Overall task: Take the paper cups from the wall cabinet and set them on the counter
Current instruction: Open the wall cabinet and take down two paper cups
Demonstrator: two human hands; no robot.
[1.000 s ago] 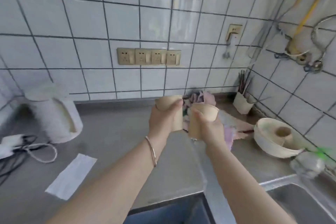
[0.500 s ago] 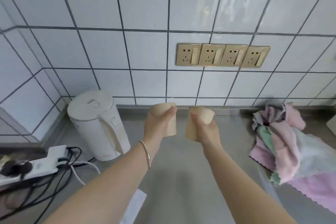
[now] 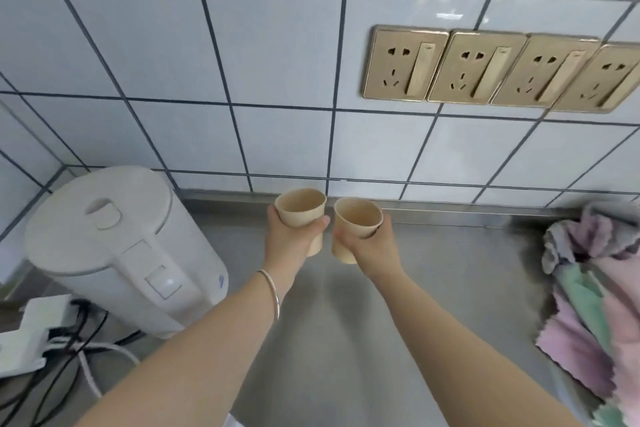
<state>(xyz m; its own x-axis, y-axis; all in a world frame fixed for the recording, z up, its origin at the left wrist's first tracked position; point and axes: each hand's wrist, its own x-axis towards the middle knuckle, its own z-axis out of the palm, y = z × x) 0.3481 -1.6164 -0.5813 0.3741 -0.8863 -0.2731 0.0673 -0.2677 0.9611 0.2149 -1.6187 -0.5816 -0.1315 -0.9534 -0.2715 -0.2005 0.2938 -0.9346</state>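
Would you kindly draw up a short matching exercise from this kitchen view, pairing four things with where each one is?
Things:
1. kettle
2. sockets
3. cloths
4. bracelet

Places:
A. on the tiled wall, upper right
B. on the left wrist
C. on the counter at the far left
D. heaped on the counter at the right edge

Pairs: 1-C, 2-A, 3-D, 4-B
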